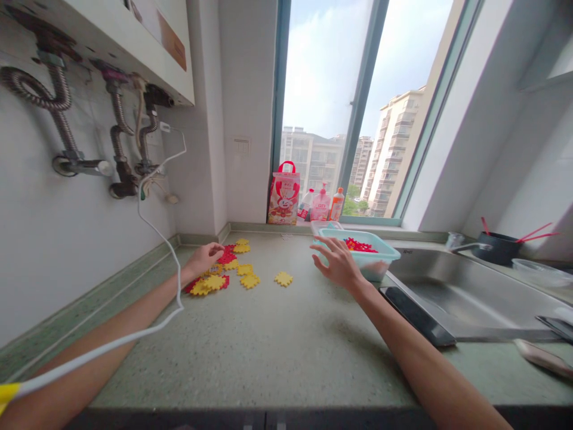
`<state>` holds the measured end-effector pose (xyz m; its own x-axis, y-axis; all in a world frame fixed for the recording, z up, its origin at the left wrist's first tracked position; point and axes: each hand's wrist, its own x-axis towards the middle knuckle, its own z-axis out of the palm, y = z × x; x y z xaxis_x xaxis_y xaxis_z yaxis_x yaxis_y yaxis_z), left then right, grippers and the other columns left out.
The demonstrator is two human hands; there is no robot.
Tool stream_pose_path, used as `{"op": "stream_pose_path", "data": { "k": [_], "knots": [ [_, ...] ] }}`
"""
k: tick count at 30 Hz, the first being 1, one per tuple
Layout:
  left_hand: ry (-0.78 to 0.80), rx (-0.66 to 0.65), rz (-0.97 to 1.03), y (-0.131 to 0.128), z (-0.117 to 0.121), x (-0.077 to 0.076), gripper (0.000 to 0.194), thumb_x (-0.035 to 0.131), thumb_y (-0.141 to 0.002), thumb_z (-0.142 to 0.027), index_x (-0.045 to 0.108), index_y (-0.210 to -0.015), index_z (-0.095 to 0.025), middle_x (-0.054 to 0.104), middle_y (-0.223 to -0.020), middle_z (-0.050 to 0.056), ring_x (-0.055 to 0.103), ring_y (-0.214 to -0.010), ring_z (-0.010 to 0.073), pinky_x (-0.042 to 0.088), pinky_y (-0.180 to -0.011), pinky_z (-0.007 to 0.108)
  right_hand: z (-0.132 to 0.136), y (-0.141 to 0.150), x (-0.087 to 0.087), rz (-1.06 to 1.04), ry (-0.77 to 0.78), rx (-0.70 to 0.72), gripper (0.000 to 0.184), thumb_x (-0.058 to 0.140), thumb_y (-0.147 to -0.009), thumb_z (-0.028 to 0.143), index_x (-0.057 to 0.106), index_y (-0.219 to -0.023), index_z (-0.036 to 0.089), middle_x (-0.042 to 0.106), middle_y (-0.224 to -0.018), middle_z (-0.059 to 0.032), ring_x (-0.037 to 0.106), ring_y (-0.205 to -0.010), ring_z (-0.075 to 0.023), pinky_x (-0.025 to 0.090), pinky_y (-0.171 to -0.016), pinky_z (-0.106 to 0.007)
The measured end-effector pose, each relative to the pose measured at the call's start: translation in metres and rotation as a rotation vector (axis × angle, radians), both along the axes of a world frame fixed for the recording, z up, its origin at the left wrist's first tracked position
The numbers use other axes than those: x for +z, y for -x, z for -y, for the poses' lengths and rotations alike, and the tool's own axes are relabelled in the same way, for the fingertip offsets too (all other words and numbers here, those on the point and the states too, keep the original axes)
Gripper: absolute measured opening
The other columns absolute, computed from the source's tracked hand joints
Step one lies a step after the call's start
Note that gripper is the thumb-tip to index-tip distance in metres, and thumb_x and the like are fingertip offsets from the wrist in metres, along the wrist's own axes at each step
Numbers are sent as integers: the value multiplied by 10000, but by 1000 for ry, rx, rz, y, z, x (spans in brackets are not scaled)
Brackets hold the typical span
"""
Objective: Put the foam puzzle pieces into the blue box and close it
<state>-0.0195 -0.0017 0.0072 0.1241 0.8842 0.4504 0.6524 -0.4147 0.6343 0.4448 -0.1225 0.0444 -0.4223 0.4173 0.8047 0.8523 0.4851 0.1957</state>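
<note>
At the left of the counter, my left hand (pixel 205 259) is at the edge of a pile of flat, notched plastic building pieces. Its fingers are pressed together beside the red pieces (pixel 228 255); whatever they may pinch is hidden. Yellow pieces (pixel 208 284) lie nearer to me in the same pile, and one yellow piece (pixel 283 279) sits apart toward the middle. My right hand (pixel 335 260) has its fingers spread and holds nothing. It hovers by the left end of a light teal plastic tub (pixel 384 253), which has red and some blue pieces (pixel 359 245) inside.
Right of the tub is a steel sink (pixel 452 286) with a faucet (pixel 468 245). A black phone-like slab (pixel 416 315) lies at its near left edge. A white cable (pixel 156 226) hangs across my left arm. Bottles (pixel 320 205) and a red bag (pixel 285 199) stand by the window.
</note>
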Motion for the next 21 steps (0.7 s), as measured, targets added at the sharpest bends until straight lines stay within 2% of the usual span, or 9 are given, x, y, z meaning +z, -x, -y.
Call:
{"op": "stream_pose_path", "data": {
  "k": [4,10,13,21],
  "knots": [
    [-34,24,-97,0,2,-4,607,499,-862,-678,734,-1136,-190,792,-1144,130,730,-1044,305,550,-971,414,-1,-2,0,9,16,16,215,628,-1002,252,733,-1187,278,652,-1456,-83,645,-1190,-299,532,-1023,-515],
    [-47,-116,-426,4,1,-6,629,506,-906,-686,779,-1244,-231,739,-1353,114,645,-1290,322,445,-1150,410,0,-2,1,10,38,26,208,621,-1007,257,742,-1175,277,658,-1447,-91,651,-1195,-298,542,-1015,-516],
    [-41,-140,-539,5,-3,-7,638,488,-934,-651,755,-1319,-218,722,-1381,130,638,-1295,323,435,-1153,418,1,1,2,21,72,30,204,606,-1018,260,744,-1167,269,662,-1442,-99,650,-1199,-301,537,-1019,-524],
    [-66,-93,-588,4,2,-2,583,522,-944,-616,746,-1328,-239,717,-1296,144,658,-1200,314,471,-1091,407,5,9,-3,68,156,57,202,629,-1003,257,756,-1159,276,666,-1441,-98,653,-1200,-307,519,-1050,-557]
  ]
}}
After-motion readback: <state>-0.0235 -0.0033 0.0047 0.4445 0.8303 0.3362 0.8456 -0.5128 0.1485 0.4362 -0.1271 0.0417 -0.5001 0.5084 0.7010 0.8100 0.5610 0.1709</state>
